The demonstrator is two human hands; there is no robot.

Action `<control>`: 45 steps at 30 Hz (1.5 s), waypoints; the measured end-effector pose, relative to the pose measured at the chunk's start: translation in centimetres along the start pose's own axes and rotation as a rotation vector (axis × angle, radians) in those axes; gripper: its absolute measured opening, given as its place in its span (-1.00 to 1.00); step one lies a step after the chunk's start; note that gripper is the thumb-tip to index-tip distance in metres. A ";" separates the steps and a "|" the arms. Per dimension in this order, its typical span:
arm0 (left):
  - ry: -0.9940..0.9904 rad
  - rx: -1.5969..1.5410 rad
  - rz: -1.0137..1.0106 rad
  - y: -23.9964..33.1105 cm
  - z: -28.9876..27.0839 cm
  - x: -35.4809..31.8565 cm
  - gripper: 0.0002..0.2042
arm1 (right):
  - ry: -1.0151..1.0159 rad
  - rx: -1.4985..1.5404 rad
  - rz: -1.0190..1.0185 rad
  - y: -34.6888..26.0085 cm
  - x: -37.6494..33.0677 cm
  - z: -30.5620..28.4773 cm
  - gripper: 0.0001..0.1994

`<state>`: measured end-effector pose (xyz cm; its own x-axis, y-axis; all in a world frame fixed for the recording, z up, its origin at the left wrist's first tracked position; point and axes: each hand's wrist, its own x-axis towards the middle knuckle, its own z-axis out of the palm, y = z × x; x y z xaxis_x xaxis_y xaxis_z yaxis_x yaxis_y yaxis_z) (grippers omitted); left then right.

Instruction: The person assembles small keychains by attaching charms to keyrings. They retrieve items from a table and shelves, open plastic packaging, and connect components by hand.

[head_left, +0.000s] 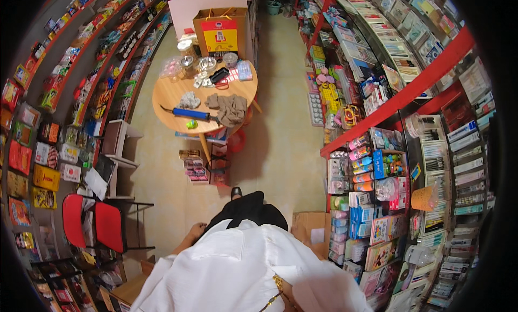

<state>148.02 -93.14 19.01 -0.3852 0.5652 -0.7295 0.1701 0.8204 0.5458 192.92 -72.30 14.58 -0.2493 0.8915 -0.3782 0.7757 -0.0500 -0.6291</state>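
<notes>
My left hand [198, 229] hangs low beside my dark trousers, apart from any goods; its fingers are too small and partly hidden to make out. No part of my right hand shows. Ahead of me stands a round wooden table [167, 99]. Along its near side lie a blue hand pump [191, 114], a crumpled brown cloth [231, 108], a crumpled whitish plastic bag [189, 100] and a small yellow-green item [191, 124]. Farther back on it are a black tray-like object [219, 75], jars [186, 62] and small containers.
A yellow-and-red paper bag [220, 36] stands behind the table. Red folding chairs [109, 227] lean at the left beside snack shelves [100, 69]. Stationery shelves [372, 166] with a red post [399, 99] line the right. A cardboard box [308, 228] sits close by my right side.
</notes>
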 end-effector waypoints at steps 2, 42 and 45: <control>-0.074 0.127 0.087 -4.3 -1.1 2.0 -0.61 | 0.003 0.008 -0.160 -6.8 6.4 0.1 -0.64; -0.951 -0.409 0.236 42.3 4.1 0.7 -0.24 | 0.206 0.483 -0.506 -30.7 7.7 -12.8 -0.75; -0.822 -0.136 0.471 43.6 9.4 -3.8 -0.28 | 0.486 0.170 -0.322 -27.3 1.2 -17.8 -0.84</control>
<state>165.40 -58.70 41.76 0.4622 0.7607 -0.4557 0.0178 0.5058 0.8625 181.75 -61.89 43.41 -0.1311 0.9754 0.1774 0.5917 0.2205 -0.7754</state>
